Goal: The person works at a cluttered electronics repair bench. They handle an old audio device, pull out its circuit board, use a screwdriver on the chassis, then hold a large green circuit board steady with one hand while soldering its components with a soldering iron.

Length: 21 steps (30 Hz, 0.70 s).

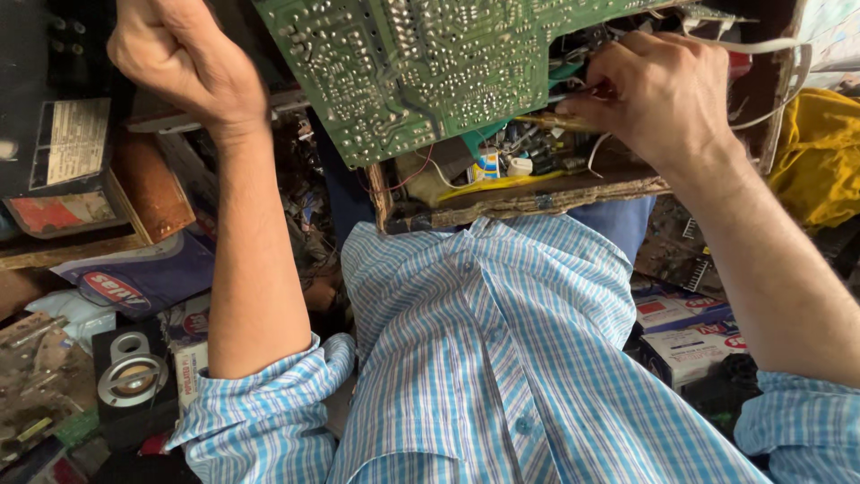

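Green circuit board [421, 72], solder side up and tilted, hangs over a worn wooden case [528, 197] on the person's lap. The right hand [658, 94] is closed around a thin tool [573, 94] (tip hidden among the parts), reaching under the board toward wires [484, 185] and small components. The left hand [179, 58] is a closed fist at the board's far edge; what it grips cannot be seen. Judging by this, the board is already lifted, the work beneath unfinished. Boxes [690, 345] and a speaker [133, 376] crowd around.
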Tool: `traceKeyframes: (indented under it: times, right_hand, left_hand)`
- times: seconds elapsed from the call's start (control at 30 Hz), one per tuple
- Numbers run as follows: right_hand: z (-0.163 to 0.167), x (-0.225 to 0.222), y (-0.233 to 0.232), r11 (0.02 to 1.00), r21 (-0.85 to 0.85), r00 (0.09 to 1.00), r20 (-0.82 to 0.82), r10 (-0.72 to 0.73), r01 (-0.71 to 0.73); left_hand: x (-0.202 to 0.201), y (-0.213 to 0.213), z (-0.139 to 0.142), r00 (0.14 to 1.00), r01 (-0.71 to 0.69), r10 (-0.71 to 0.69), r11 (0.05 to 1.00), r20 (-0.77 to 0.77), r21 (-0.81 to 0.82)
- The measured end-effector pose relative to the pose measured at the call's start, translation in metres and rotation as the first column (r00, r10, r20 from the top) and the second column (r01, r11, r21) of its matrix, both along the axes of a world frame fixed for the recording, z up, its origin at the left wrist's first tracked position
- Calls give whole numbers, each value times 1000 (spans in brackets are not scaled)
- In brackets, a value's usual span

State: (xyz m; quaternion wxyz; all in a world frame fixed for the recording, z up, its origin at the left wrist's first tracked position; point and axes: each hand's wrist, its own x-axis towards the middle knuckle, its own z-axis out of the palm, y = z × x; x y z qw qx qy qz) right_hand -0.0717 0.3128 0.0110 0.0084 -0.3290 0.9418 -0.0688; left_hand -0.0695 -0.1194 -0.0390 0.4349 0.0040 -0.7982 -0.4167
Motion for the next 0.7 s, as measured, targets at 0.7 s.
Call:
traceKeyframes:
  times: [0.7]
  right_hand:
    - [2,38,-46,898,-266,871,259,418,-351]
  left_hand:
    - [3,-3,13,997,48,-49,999,-59,-16]
